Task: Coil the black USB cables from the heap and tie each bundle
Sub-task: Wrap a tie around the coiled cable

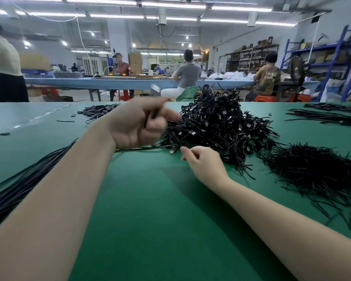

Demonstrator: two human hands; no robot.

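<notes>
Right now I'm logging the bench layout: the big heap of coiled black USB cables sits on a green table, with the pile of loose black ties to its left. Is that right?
Not quite. In the head view the heap of coiled black USB cables does sit on the green table, but the pile of loose black ties lies to its right, not its left.

1. The left hand (pixel 138 124) is hovering raised above the surface, blurred, its fingers curling in around a thin dark strand.
2. The left forearm is reaching in from the lower left.
3. The right hand (pixel 203 161) is lying lower, fingers curled, thumb and forefinger pinching together; what they hold is unclear.
</notes>
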